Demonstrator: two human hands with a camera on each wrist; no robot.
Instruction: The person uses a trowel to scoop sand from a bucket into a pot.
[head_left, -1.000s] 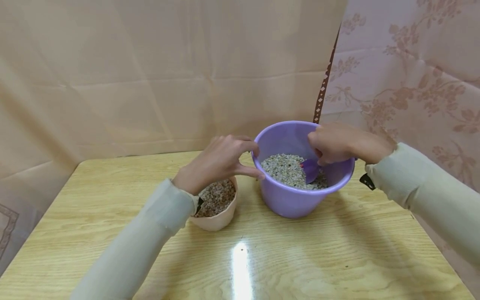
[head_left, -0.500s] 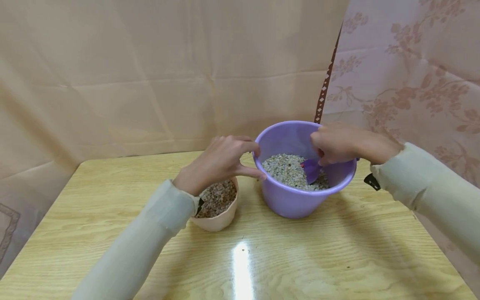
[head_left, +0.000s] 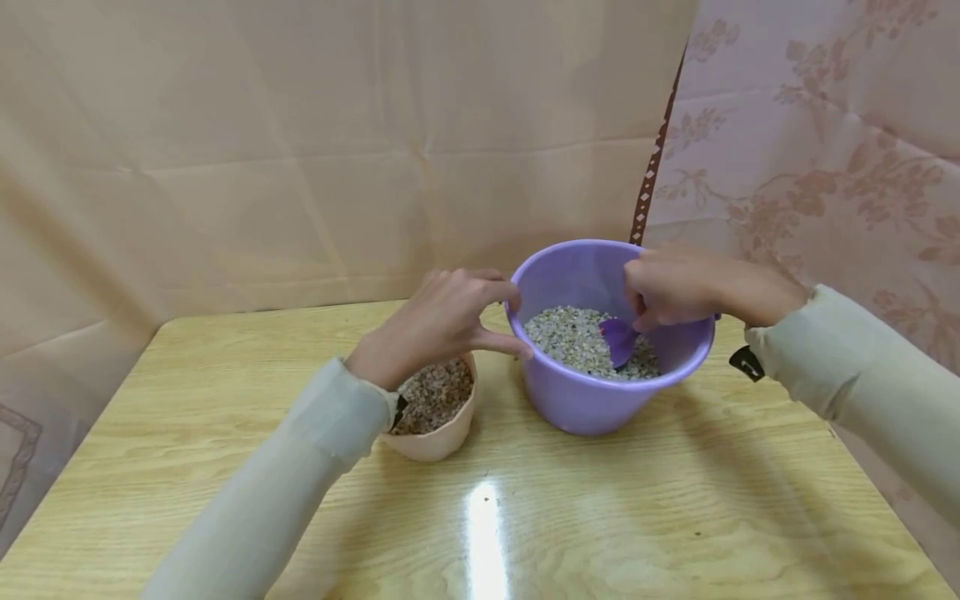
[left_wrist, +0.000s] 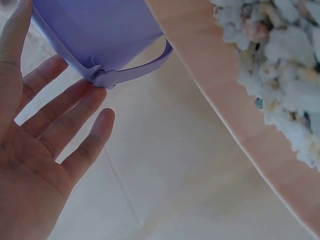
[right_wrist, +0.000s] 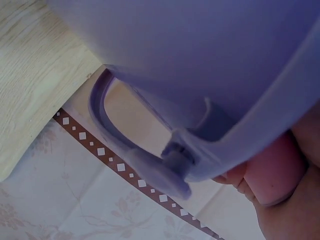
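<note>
Your left hand (head_left: 438, 323), fingers apart, steadies the bucket (head_left: 592, 400); over its gravel, your right hand (head_left: 675, 287) seemingly grips a scoop (head_left: 619, 337).

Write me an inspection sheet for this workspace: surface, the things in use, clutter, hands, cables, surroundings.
Surface: wooden table, glossy, with a light glare near the front.
Things in use: purple bucket part full of pale gravel; purple scoop dipped in the gravel; peach pot of brownish gravel beside the bucket, to its left.
Clutter: nothing seen.
Hands: left hand touches the bucket's left rim with thumb and fingers, fingers nearly straight; right hand grips the scoop inside the bucket.
Cables: nothing seen.
Surroundings: beige cloth behind, floral pink cloth to the right.
</note>
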